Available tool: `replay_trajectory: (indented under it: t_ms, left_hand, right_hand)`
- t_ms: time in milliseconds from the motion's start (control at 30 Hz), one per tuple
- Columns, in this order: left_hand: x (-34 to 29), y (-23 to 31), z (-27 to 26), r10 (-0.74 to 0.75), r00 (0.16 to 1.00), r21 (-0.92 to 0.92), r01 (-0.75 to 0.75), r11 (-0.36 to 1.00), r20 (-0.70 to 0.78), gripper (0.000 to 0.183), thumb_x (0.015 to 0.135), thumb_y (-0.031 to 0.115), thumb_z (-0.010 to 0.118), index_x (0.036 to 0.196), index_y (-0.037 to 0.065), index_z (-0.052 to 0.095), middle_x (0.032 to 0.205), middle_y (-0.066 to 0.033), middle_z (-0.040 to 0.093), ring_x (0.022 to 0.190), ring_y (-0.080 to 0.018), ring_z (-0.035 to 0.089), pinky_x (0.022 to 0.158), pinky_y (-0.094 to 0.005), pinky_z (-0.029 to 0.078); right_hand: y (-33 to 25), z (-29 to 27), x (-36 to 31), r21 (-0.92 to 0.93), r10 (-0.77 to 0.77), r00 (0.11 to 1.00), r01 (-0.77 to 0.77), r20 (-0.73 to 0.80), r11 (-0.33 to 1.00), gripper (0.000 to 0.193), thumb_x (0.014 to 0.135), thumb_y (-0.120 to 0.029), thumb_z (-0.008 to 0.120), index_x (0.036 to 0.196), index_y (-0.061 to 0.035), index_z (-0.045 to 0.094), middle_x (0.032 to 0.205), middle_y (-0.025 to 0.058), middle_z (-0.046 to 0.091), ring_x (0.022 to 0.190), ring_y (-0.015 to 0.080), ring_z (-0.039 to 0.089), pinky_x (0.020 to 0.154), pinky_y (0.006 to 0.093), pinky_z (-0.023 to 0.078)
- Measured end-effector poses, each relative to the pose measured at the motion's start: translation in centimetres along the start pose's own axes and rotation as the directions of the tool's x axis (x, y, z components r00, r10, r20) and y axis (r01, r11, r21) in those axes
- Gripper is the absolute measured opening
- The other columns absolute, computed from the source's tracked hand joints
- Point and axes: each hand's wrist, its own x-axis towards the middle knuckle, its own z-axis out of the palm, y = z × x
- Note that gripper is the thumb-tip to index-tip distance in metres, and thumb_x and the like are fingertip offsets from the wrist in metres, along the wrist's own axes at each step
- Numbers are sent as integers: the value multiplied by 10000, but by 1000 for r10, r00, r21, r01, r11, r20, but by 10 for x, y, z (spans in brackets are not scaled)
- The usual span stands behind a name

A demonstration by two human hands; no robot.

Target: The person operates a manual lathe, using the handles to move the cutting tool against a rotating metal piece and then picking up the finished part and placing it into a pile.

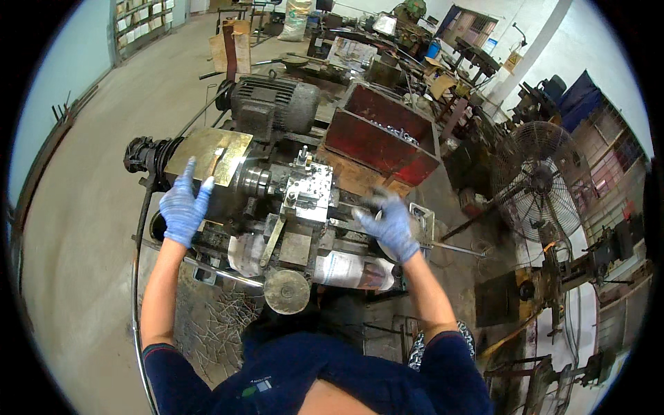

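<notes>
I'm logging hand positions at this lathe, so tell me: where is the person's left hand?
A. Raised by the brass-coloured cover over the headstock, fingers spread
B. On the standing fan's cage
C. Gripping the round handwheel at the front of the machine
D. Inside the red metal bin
A: the gloved left hand is open with fingers spread at the brass-coloured cover, while the handwheel, red bin and fan are untouched.

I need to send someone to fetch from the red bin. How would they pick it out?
Start at the grey electric motor behind the lathe. Just right of it stands the red bin, an open metal box. It is the only red, box-shaped thing there.
</notes>
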Motion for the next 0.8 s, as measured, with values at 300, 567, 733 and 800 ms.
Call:
replay_trajectory:
  t_ms: [300, 567, 733, 800]
  left_hand:
    - [-21, 43, 12, 330, 937, -246, -348, 905, -113, 196, 868, 181, 516, 963, 33, 602, 720, -148, 599, 615, -308, 585, 552, -397, 461]
    - [-41, 82, 58, 378, 925, -299, -350, 888, 38, 176, 851, 159, 514, 944, 36, 599, 706, -139, 586, 634, -300, 579, 576, -407, 456]
    - [-46, 67, 54, 431, 884, -207, -394, 896, 183, 170, 824, 155, 528, 931, 41, 593, 690, -127, 577, 633, -303, 576, 574, -412, 453]
    - [-42, 67, 34, 387, 915, -199, -360, 911, 115, 148, 822, 129, 562, 937, 50, 611, 750, -135, 607, 672, -298, 588, 596, -395, 462]
  right_hand:
    - [30, 17, -131, 180, 353, 934, -355, 47, 917, 275, 688, -297, 722, 802, -50, 681, 777, 134, 651, 750, 266, 627, 720, 351, 487]
    - [35, 15, -146, 363, 408, 912, -395, 45, 844, 217, 713, -225, 711, 801, -30, 681, 752, 121, 661, 697, 206, 630, 670, 298, 480]
    - [37, 9, -154, 312, 441, 895, -438, 68, 843, 197, 725, -162, 704, 835, -1, 678, 819, 117, 664, 744, 162, 616, 709, 275, 472]
    - [42, 5, -157, 320, 440, 896, -436, 65, 841, 186, 734, -130, 697, 851, 13, 675, 839, 112, 665, 760, 139, 606, 718, 265, 467]
